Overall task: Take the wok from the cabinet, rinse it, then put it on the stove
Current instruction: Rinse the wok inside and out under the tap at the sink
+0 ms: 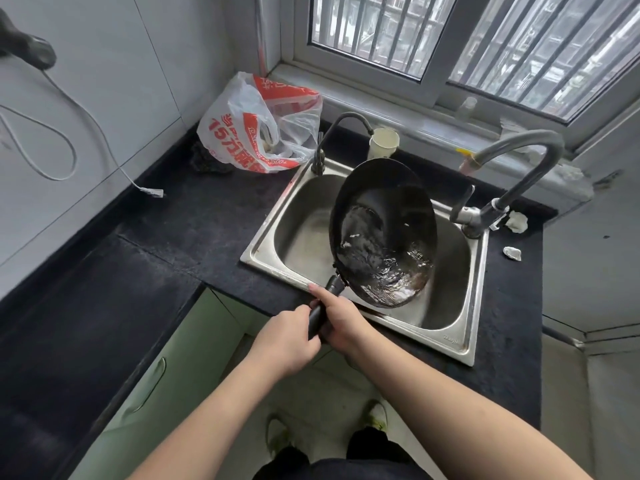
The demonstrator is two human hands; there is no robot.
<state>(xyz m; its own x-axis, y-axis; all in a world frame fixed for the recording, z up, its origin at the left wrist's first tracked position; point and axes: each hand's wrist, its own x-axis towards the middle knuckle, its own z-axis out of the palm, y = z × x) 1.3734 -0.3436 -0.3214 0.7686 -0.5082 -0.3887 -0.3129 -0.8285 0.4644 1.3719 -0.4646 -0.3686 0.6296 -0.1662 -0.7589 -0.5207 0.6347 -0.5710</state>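
Soft daylight from the barred window, glare on wet wok, wide-angle bending at edges, slightly soft focus

Round black metal wok with black straight handle: held tilted over stainless steel sink basin, open side turned toward camera; water pooled in near, lower part; handle pointed near-left.

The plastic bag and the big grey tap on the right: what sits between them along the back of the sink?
In the head view, between the plastic bag and the grey tap stand a slim dark tap and a paper cup.
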